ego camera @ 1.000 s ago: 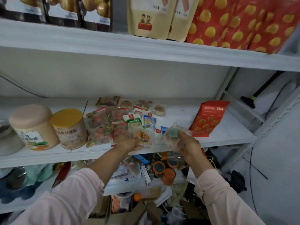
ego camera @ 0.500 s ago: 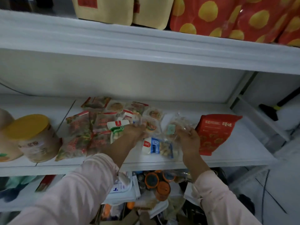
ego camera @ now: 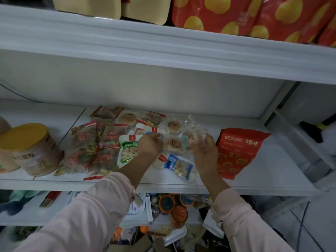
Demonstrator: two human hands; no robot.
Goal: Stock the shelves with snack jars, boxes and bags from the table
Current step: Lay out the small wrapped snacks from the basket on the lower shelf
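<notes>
The clear snack bag (ego camera: 195,130) is gripped in the right hand (ego camera: 204,150), its fingers (ego camera: 198,142) curled round the crinkled lower part. The bag's top sticks up past the fingertips over the white middle shelf (ego camera: 254,180). Whether the bag's bottom touches the shelf is hidden by the hand.

The left hand (ego camera: 148,145) is just beside it, with its fingers (ego camera: 157,136) bent and their tips at the edge of a small white packet (ego camera: 154,129). Motion blur hides whether they pinch it.

Between the two sets of fingers lies a round clear pastry pack (ego camera: 174,144), and a second one (ego camera: 173,124) is just beyond them. Under the left wrist is a green peanut packet (ego camera: 127,151), and near the right wrist a blue packet (ego camera: 179,165). Just outward of the right fingers lies a red bag (ego camera: 238,151), flat on the shelf. Outward of the left fingers are several dark mixed-snack packets (ego camera: 85,142), then a yellow-lidded jar (ego camera: 31,148) well apart.

On the upper shelf (ego camera: 163,51) are tan pouches (ego camera: 101,6) and red bags with yellow dots (ego camera: 254,17). Below the wrists, orange-lidded containers (ego camera: 180,214) crowd a lower shelf.
</notes>
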